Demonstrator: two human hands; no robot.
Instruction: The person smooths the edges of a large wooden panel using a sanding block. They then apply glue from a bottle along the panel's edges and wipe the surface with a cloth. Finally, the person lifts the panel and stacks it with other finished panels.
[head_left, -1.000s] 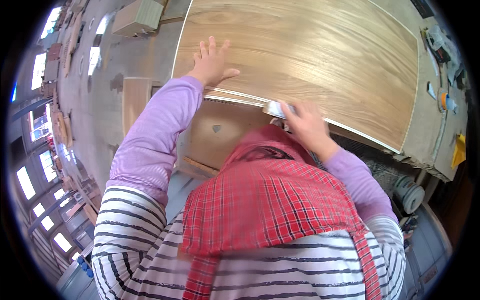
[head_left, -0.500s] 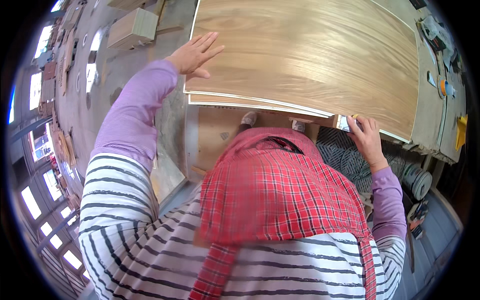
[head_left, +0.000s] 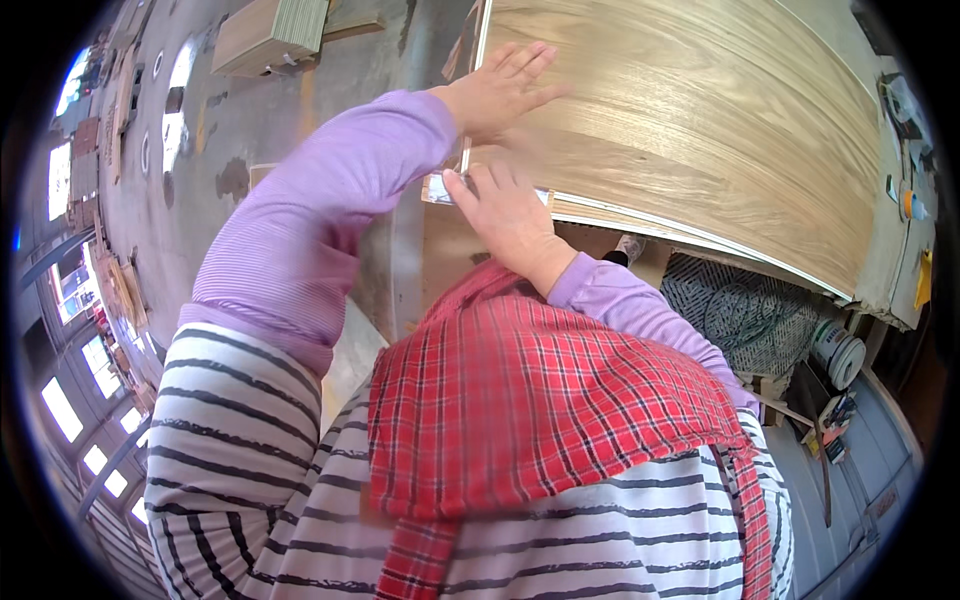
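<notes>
A wood-grain board (head_left: 690, 130) with pale edges lies in front of me, on top of at least one more. My left hand (head_left: 505, 88) is spread over its left side, fingers stretched and holding nothing; whether the palm presses on it I cannot tell. Below it, at the board's near left corner, my right hand (head_left: 512, 215) grips a small wooden block with a shiny whitish face (head_left: 438, 188). My thumb lies along the block, and the slightly blurred fingers reach over it. The block's underside is hidden.
A stack of boards (head_left: 270, 40) sits on the concrete floor at far left. Right of the board, a bench surface holds a roll of orange tape (head_left: 908, 205) and plastic wrapping (head_left: 905, 105). Below are patterned dark cloth (head_left: 740, 305) and a white bucket (head_left: 838, 355).
My right hand has travelled left along the board's near edge with the block, from the right part to the left corner. My left hand appears farther right over the board; the whole view has shifted too.
</notes>
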